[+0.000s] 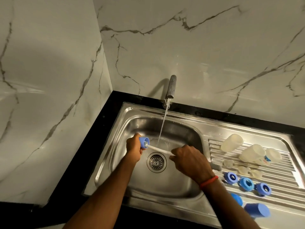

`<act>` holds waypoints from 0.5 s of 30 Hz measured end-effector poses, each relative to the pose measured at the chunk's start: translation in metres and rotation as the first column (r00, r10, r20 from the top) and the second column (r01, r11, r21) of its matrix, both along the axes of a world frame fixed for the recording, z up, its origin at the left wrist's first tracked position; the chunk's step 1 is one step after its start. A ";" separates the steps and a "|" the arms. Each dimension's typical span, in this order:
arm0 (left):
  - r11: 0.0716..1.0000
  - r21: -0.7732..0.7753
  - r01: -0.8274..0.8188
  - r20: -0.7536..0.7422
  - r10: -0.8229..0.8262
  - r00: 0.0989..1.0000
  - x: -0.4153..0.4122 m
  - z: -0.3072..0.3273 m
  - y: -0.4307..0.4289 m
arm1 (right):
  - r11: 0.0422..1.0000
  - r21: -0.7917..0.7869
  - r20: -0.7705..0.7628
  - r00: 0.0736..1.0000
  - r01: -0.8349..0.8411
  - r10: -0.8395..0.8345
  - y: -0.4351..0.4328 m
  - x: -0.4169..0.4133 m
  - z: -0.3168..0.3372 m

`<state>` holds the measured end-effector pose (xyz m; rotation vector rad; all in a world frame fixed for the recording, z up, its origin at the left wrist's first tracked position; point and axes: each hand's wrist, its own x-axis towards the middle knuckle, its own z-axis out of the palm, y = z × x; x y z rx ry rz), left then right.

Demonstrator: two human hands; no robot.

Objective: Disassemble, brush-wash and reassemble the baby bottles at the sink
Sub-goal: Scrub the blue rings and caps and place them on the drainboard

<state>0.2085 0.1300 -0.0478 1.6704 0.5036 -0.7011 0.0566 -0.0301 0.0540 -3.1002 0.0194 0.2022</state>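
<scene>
A marble-look wall (49, 63) fills the left, with a black counter (92, 146) running beside the steel sink (125, 113). Over the basin the left hand (134, 150) grips a small blue cap (144, 142), fingers curled round it, its open mouth turned to the right. The bristle head of a white brush (158, 148) sits inside that mouth, and the thin handle runs across to the right hand (189, 160), whose fingers are clenched on its far end. A tap (171, 86) at the back pours a thin stream of water (163, 123) that lands just behind the handle; the drain (156, 162) lies below the hands. A red band (208, 181) circles the right wrist. On the ribbed drainboard (280, 179) to the right are three clear bottles (231, 142), some clear teats (228, 163) (too small to count), three blue rings (246, 183) in a row, and two more blue pieces (257, 210) nearest the front edge
</scene>
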 end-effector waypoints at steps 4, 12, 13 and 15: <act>0.987 -0.002 -0.158 -0.024 0.158 0.987 -0.008 -0.003 0.014 | 0.987 0.156 -0.067 0.997 -0.026 0.037 -0.014 0.019 0.010; 0.990 -0.023 -0.136 0.112 0.137 0.984 0.030 0.031 0.015 | 0.995 -0.032 0.239 0.967 0.093 -0.083 -0.003 0.013 -0.004; 0.991 -0.011 -0.130 0.129 0.130 0.983 0.031 0.034 0.014 | 0.998 -0.035 0.224 0.973 0.055 -0.046 -0.003 0.011 -0.007; 0.995 0.015 -0.103 0.147 0.100 0.984 0.027 0.034 0.013 | 0.998 0.011 0.126 0.990 -0.066 0.064 -0.009 0.010 -0.006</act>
